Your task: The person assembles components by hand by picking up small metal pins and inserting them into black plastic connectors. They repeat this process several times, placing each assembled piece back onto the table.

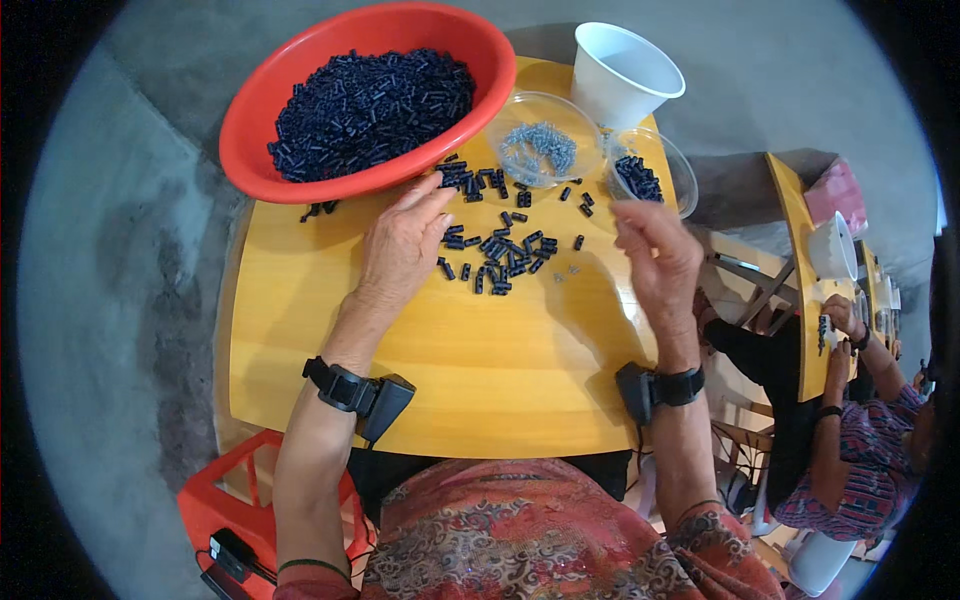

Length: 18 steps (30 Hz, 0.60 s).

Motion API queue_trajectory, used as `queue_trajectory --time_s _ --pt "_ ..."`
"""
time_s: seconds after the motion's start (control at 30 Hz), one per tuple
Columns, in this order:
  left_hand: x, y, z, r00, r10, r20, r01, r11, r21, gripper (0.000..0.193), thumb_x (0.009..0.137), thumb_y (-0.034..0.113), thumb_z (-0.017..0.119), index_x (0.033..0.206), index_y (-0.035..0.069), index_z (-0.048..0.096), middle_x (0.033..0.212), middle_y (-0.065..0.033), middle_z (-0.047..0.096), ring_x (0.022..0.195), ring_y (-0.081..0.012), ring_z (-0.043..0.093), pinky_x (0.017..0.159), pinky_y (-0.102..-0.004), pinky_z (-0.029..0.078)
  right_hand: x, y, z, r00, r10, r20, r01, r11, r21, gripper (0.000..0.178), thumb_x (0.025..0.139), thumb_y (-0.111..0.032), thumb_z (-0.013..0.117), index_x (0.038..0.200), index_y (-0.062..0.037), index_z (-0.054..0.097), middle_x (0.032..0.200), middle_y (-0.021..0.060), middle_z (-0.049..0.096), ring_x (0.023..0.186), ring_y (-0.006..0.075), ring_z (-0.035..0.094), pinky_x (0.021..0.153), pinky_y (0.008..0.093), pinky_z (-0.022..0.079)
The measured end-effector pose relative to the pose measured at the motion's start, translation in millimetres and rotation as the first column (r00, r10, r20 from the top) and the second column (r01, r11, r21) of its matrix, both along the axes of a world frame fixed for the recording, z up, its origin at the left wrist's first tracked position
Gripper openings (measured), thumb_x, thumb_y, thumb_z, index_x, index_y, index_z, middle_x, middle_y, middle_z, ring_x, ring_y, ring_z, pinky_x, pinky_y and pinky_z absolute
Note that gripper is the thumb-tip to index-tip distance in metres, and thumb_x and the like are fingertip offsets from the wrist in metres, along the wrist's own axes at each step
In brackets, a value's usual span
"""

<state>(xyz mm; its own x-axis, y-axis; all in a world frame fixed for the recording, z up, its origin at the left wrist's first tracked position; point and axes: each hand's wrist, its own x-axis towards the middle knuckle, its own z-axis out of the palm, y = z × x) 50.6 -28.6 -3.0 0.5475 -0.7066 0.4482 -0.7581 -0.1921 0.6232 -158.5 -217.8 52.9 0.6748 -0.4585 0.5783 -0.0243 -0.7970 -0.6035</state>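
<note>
My left hand [402,243] rests palm down on the yellow table [480,370], its fingertips at the edge of a scatter of small dark blue plastic pieces [503,252]. My right hand [655,255] hovers above the table's right side with the fingers curled together; whether a small piece is pinched in them cannot be made out. Two tiny metal screws [565,272] lie between the hands. Both wrists wear black bands with small devices.
A red basin [250,120] full of dark blue pieces stands at the back left. Behind the scatter are a clear bowl of metal screws [540,150], a clear bowl of dark pieces [640,175] and a white cup [625,70]. Another person [850,440] works at a table to the right.
</note>
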Motion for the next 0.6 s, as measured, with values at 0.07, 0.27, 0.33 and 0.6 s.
queue_trajectory --time_s 0.07,0.27,0.33,0.6 --pt "2 -5 -2 0.996 -0.044 0.084 0.036 0.994 0.099 0.032 0.088 0.01 0.06 0.119 0.003 0.062 0.13 -0.015 0.057 0.12 -0.03 0.055 0.1 -0.0368 0.044 3 6 -15 0.999 0.035 -0.003 -0.035 0.999 -0.017 0.015 0.081 0.007 0.064 0.095 -0.0007 0.067 0.082 0.0111 0.065 0.073 0.0193 0.065 0.065 0.0277 0.05" --pt "-1 -12 -7 0.987 -0.125 0.096 0.104 0.974 0.201 0.035 0.089 0.014 0.058 0.122 0.002 0.06 0.136 -0.0153 0.052 0.134 -0.0306 0.039 0.112 -0.0418 0.03 0 2 -30 0.996 0.07 -0.047 -0.063 0.99 0.13 0.012 0.081 0.006 0.064 0.092 0.0 0.067 0.082 0.0109 0.066 0.076 0.0206 0.065 0.068 0.0273 0.05" --pt "-6 -9 -4 0.983 -0.148 0.111 0.12 0.967 0.225 0.035 0.089 0.014 0.058 0.122 0.002 0.06 0.136 -0.0153 0.052 0.134 -0.0309 0.04 0.112 -0.0427 0.029 -2 -1 -39 0.998 0.047 -0.044 -0.038 0.982 0.185 0.011 0.081 0.005 0.064 0.091 0.0003 0.067 0.083 0.0106 0.067 0.077 0.0198 0.065 0.069 0.0269 0.05" --pt "-19 1 4 0.974 -0.192 0.118 0.171 0.971 0.169 0.033 0.089 0.014 0.06 0.12 0.004 0.061 0.135 -0.0165 0.053 0.131 -0.0316 0.043 0.11 -0.0426 0.033 -1 -10 -54 0.999 -0.043 -0.005 0.041 0.891 0.453 0.012 0.084 0.001 0.064 0.095 0.0011 0.068 0.085 0.0055 0.068 0.08 0.0112 0.062 0.072 0.024 0.049"
